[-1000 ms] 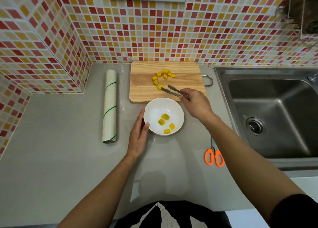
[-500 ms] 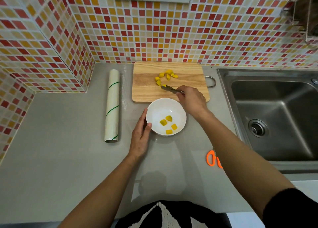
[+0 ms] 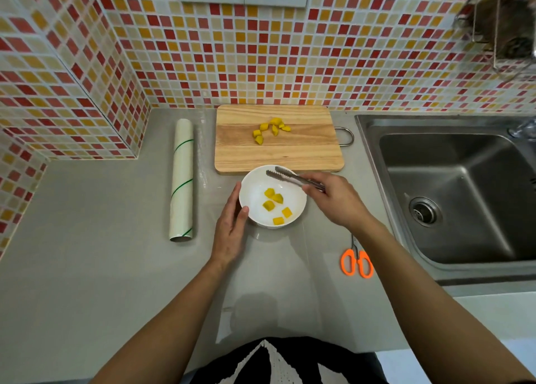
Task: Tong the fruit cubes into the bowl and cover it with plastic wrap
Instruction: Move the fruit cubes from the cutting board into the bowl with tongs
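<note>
The white bowl sits on the grey tabletop, right up against the near edge of the wooden cutting board. Five yellow fruit cubes in the bowl, bunched toward the middle and the near-right side. A second bunch, the cubes on the board, is up at the far half of the wood, six or so pieces, though a couple overlap so I can't count them for sure.

The right hand is gripping the metal tongs by the handle end. The tips hang over the far rim of the bowl, slightly apart with nothing between them. The left hand isn't holding anything as such, fingers relaxed and mostly straight, with the thumb and palm edge pressed against the bowl's left side.

The plastic wrap roll lies lengthwise on the tabletop left of the board and bowl, well apart from both hands, white with thin green stripes. A pair of orange-handled scissors lies to the right of the bowl, near the sink, partly tucked under the right forearm. Mosaic tile wall behind everything, red, orange and cream squares.
</note>
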